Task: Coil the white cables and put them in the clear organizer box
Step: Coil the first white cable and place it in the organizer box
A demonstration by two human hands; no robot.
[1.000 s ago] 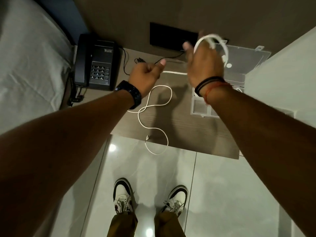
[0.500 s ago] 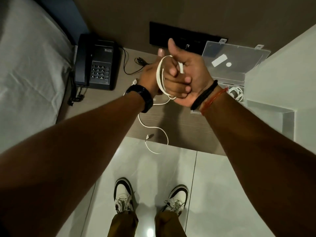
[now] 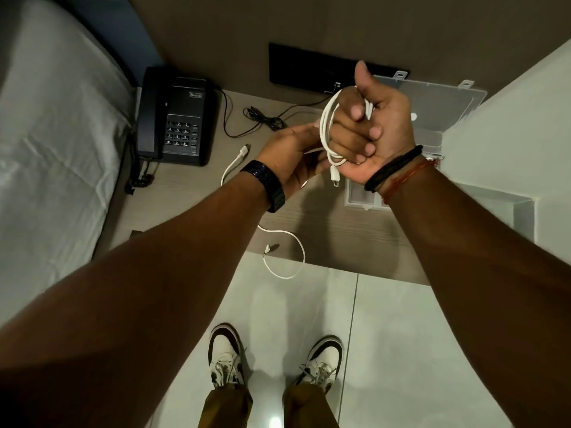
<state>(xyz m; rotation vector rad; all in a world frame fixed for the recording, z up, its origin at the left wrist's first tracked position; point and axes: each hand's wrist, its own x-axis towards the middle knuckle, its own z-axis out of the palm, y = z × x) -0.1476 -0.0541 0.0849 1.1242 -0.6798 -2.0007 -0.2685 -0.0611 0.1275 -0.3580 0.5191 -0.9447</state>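
My right hand (image 3: 370,131) is a fist with the thumb up, and a white cable coil (image 3: 327,131) is wrapped around its fingers; a plug hangs below the fist. My left hand (image 3: 293,152) sits just left of it, fingers touching the coil and its free strand. A second white cable (image 3: 287,242) lies loose on the wooden table (image 3: 355,242), one loop hanging over the front edge, its other plug near the phone. The clear organizer box (image 3: 432,97) stands open behind my right hand, mostly hidden by it.
A black desk phone (image 3: 176,118) sits at the table's left with thin black cords beside it. A black panel (image 3: 309,69) is on the wall behind. A bed (image 3: 55,149) lies to the left, a white ledge (image 3: 509,149) to the right. Below are tiled floor and my shoes.
A second ago my hands were apart, the right one raised with the coil. They came together over the table; the loops now sit tighter on my right fist, the plug hanging down.
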